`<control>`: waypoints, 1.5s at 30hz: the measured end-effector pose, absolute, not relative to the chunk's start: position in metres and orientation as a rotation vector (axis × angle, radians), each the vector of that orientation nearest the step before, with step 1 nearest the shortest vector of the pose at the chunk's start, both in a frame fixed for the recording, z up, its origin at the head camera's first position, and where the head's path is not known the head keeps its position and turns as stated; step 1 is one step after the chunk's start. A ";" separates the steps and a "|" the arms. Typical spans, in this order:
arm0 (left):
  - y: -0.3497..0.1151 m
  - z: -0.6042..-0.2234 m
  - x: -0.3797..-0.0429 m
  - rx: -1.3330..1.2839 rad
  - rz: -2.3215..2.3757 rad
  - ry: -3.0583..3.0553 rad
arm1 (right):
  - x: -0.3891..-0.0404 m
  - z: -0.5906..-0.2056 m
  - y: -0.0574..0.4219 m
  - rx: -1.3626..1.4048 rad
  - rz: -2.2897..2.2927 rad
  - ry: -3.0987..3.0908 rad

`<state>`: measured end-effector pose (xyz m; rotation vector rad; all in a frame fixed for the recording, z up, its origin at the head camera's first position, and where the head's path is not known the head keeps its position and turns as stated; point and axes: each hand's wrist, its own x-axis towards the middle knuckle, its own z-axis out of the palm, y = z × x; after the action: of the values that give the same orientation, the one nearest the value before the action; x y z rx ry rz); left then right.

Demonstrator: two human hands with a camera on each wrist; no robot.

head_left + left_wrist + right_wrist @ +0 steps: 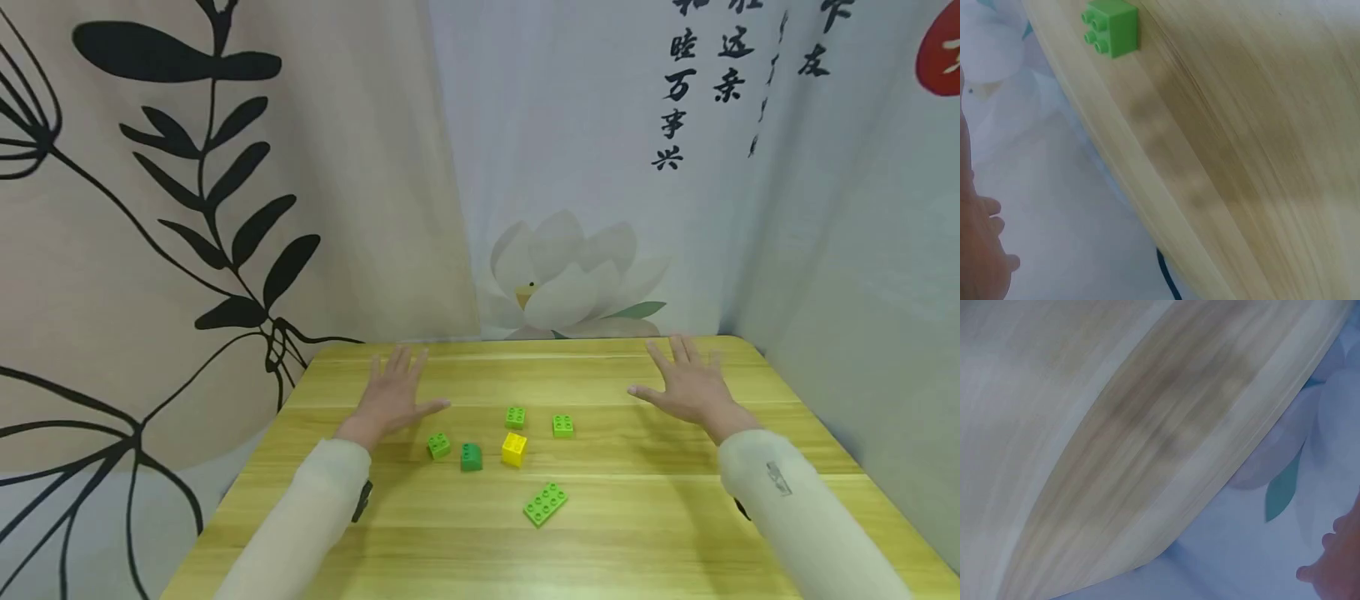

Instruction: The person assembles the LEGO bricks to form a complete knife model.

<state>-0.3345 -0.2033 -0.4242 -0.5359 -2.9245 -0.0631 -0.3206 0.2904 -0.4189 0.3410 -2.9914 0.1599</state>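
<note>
My left hand (pixel 392 398) is held over the left part of the table with fingers spread, holding nothing. On the right side my right hand (pixel 692 390) is likewise spread, apart from any brick. Nearest the left hand is a small light green brick (pixel 438 446), with a dark green brick (pixel 471 457) beside it. A yellow brick (pixel 513 449) sits near the middle. Behind it are two more light green bricks, one (pixel 515 417) left and one (pixel 562 426) right. A longer light green brick (pixel 545 504) lies closest to me. The left wrist view shows one green brick (pixel 1112 28).
The wooden table (pixel 637 533) has its far edge against a printed curtain (pixel 375 167) with plants, a lotus and writing. Another pale curtain (pixel 862 250) hangs along the right side. Dark cord-like piece (pixel 1167 275) shows by the table edge in the left wrist view.
</note>
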 end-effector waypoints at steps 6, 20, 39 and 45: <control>-0.192 -0.425 -0.332 -0.639 -0.192 -2.915 | -0.320 -0.431 0.280 0.456 0.191 -2.919; -0.178 -0.447 -0.311 -0.732 -0.555 -3.001 | -0.316 -0.448 0.242 0.669 0.403 -2.819; -0.140 -0.472 -0.313 -0.815 -1.275 -2.908 | -0.288 -0.459 0.200 0.862 0.786 -2.861; -0.130 -0.475 -0.314 -0.856 -1.347 -2.935 | -0.273 -0.466 0.189 0.936 0.998 -2.897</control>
<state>-0.3144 -0.1304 -0.4752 -0.8559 -2.9347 -1.3470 -0.2730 0.1893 -0.4660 0.9358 -2.8967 0.9982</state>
